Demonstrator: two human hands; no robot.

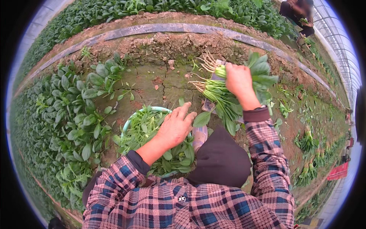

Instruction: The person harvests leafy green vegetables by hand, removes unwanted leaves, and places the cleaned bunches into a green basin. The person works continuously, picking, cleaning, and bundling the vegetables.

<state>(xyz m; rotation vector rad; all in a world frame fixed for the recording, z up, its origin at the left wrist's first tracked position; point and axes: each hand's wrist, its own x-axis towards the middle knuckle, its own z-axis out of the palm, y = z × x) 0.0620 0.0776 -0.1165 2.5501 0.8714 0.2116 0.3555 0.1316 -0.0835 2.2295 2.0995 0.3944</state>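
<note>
My right hand (239, 81) is closed around a bunch of spinach-like leafy greens (258, 70), its pale roots pointing left and its broad leaves to the right. Just below that hand a second bunch of rooted greens (218, 94) lies over a flat board or strip on the soil. My left hand (175, 124), fingers apart and holding nothing, hovers above the right side of a light green round basin (127, 123) filled with loose leaves and stems (143, 123). A leaf shows just beyond its fingertips.
Dense leafy plants (65, 108) grow at left. A grey flat hose (183, 28) crosses beyond the bare soil (154, 83). Bundled greens (308, 141) lie at right. Another person (297, 14) crouches at the upper right, holding greens. My shoe (200, 136) is beside the basin.
</note>
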